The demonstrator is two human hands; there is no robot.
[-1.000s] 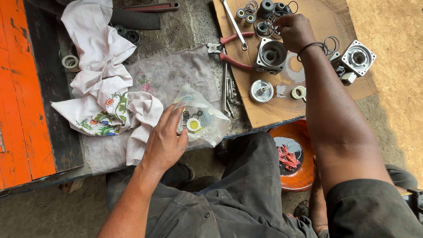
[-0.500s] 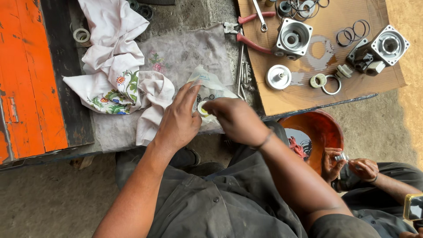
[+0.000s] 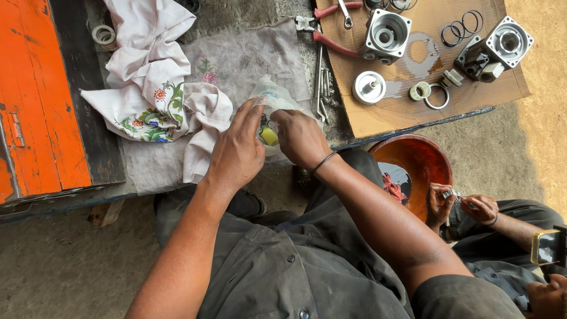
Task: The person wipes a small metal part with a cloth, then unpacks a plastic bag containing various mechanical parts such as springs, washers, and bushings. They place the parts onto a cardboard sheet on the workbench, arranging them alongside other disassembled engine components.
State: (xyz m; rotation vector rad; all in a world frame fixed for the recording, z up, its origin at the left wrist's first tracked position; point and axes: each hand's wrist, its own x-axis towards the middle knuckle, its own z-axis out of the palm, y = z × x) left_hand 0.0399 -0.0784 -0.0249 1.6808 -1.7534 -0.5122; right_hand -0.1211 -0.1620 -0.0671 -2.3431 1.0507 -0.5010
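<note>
Two hands on one clear plastic bag.

The left hand (image 3: 239,150) and right hand (image 3: 301,139) both pinch the bag (image 3: 273,101), fingers pressed on its thin film; a small yellow part (image 3: 269,136) shows inside. The bag lies on a grey cloth (image 3: 248,56) beside a flowered rag (image 3: 150,88), near pliers (image 3: 328,40) and metal housings on cardboard (image 3: 407,115).

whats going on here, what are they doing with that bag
A person in grey work clothes has both hands on a clear plastic bag of small parts lying on a cloth: the left hand pinches its edge and the right hand digs in by a yellow piece. Metal housings and rings sit on cardboard nearby. A second person's hands work over an orange bowl.
</note>
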